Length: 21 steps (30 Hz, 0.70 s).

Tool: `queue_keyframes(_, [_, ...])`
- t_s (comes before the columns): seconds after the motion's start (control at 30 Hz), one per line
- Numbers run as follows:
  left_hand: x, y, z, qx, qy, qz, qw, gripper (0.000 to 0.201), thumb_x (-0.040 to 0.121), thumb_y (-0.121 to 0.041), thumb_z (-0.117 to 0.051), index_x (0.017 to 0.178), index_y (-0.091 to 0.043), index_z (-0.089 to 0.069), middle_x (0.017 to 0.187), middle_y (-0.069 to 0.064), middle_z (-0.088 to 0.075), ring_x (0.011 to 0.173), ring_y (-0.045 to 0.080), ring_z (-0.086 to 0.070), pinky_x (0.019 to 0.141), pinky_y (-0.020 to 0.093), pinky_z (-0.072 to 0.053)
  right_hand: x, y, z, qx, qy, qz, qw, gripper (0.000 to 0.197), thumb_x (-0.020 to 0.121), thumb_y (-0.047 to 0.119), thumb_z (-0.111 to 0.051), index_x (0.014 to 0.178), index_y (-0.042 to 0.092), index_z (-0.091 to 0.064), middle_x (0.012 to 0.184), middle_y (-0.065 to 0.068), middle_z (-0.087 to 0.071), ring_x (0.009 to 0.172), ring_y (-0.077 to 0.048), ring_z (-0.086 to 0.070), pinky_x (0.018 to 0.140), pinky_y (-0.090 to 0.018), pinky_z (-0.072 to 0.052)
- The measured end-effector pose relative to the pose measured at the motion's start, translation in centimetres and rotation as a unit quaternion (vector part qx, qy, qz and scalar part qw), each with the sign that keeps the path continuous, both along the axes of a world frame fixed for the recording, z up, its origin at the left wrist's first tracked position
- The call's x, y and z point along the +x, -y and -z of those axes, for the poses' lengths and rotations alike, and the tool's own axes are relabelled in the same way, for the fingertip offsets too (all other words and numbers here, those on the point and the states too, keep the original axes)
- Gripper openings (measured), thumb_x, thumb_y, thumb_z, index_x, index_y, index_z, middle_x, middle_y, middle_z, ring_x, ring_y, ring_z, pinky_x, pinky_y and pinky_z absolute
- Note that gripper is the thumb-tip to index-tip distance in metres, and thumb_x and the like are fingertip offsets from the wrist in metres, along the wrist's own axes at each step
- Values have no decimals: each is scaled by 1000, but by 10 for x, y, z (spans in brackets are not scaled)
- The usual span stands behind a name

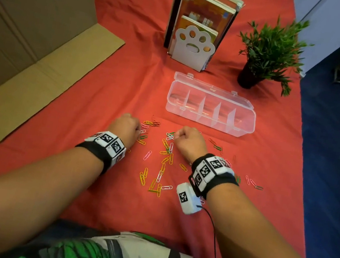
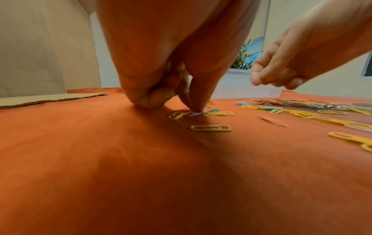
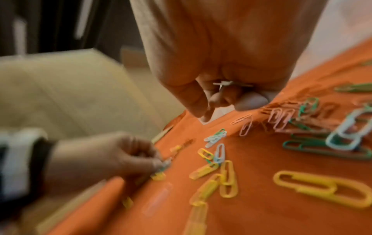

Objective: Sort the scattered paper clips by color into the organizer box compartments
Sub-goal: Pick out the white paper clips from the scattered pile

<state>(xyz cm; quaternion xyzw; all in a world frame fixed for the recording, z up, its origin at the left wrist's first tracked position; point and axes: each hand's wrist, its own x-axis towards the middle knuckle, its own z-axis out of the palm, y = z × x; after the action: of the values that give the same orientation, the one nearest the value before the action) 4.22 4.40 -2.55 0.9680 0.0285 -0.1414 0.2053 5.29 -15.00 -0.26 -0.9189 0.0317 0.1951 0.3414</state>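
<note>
Several yellow, green, pink and white paper clips (image 1: 161,165) lie scattered on the red cloth in front of me. The clear organizer box (image 1: 242,127) stands open beyond them, and I see nothing in its compartments. My left hand (image 1: 139,131) is down on the cloth, thumb and forefinger pinching a pale clip (image 2: 194,113) that still touches the cloth. My right hand (image 1: 176,135) hovers just above the pile with curled fingers. In the right wrist view a white clip (image 3: 223,84) is tucked inside those curled fingers (image 3: 251,100).
A paw-shaped bookend with books (image 1: 193,42) and a potted plant (image 1: 267,52) stand behind the box. Flattened cardboard (image 1: 38,75) covers the left side. The cloth's right edge drops to a blue floor (image 1: 330,144). A wrist camera cable (image 1: 212,230) trails near me.
</note>
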Motion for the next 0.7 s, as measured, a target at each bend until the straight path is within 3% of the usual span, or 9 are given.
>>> queue_keyframes(0.13, [-7,-1,2,-8,-28,28,999,17,86,-18,-54,96,-9,-64,106,17,-56,102,34,-56,90,38,-45,9,-5,17,-134,72,-108,982,19,80,6,-53,96,8,-61,102,-13,-50,95,-29,-53,82,-31,-46])
queue_keyframes(0.23, [-12,-1,3,-9,-27,32,999,20,84,-22,-59,100,-12,-64,105,14,-55,101,32,-57,88,37,-46,5,-7,27,-169,95,-151,969,19,79,6,-52,97,8,-56,103,-16,-49,95,-35,-54,81,-40,-49])
queue_keyframes(0.4, [-16,4,1,6,-15,46,999,23,83,-23,-60,102,-10,-64,105,13,-54,101,32,-57,86,40,-48,-4,2,29,-175,92,-160,967,14,84,7,-49,96,1,-53,105,-19,-51,96,-35,-54,83,-38,-47])
queue_keyframes(0.5, [-16,10,-1,15,-39,46,998,22,84,-18,-55,101,-9,-65,107,14,-54,103,34,-57,88,41,-48,-4,14,21,-149,56,-95,983,10,87,11,-52,92,4,-57,100,-16,-61,93,-31,-58,77,-32,-43])
queue_keyframes(0.57, [-15,10,-2,11,-49,42,998,22,84,-17,-52,100,-8,-65,106,15,-55,103,34,-58,89,42,-48,-5,23,16,-88,38,-23,995,4,86,12,-55,85,12,-59,79,-7,-63,80,-26,-58,69,-26,-41])
queue_keyframes(0.63, [-14,10,-3,0,-52,37,998,22,84,-17,-50,97,-6,-65,104,17,-58,103,34,-57,90,40,-47,-8,28,11,26,4,51,998,11,86,8,-54,84,18,-57,59,4,-50,61,-19,-50,59,-24,-39])
queue_keyframes(0.7, [-14,8,-4,-20,-52,30,998,22,85,-16,-49,94,-4,-65,99,19,-61,102,33,-57,89,37,-45,-11,31,6,125,-37,116,985,20,87,2,-49,86,19,-59,57,6,-44,49,-12,-40,47,-22,-34])
